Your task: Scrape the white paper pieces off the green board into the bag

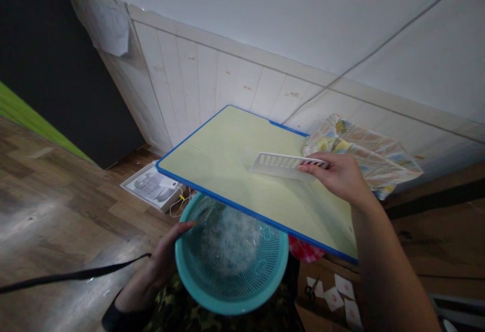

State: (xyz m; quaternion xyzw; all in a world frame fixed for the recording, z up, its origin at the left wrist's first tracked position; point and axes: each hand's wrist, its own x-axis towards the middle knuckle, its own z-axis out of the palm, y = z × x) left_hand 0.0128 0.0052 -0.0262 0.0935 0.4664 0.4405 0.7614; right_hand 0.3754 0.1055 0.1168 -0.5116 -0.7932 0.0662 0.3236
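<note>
My right hand [341, 173] grips a white plastic scraper [276, 166] with a row of slots along its upper part. Its lower edge is on or just above a pale yellow board [215, 155] with a blue rim. A faint translucent smear shows on the board by the scraper's left end. With my left hand [164, 251] I hold a turquoise colander [232, 305] by its left side, thumb over the rim. Whitish translucent bits [231, 243] cover much of its bottom. The colander sits below the board's front edge, which hides its far rim.
A patterned cloth [367, 155] lies behind the board's right end, against the white wall. On the floor at left is a shallow white box [151, 188] with a cable. Scissors [311, 291] and several cards [333, 299] lie at lower right, near a red checked item [305, 251].
</note>
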